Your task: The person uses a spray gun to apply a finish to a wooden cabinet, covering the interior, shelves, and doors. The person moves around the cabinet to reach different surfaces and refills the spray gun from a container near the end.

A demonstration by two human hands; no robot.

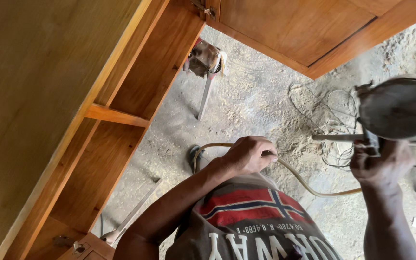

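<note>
My left hand (249, 155) is closed around a pale yellowish hose (309, 187) that loops in front of my body and runs right. My right hand (379, 162) grips the handle of a spray gun (371, 140), raised at the right edge. The gun's round metal cup (400, 108) sits above my fist and a thin metal tube sticks out to the left. Both hands are held over a dusty floor, to the right of a wooden cabinet (73, 110).
The cabinet has an open compartment with a shelf (116, 116) and an open door (314, 29) at the top. A stool with rags (204, 60) stands on the sawdust-covered floor. Tangled wire (333, 125) lies at the right. A metal bar (131, 217) lies near the cabinet base.
</note>
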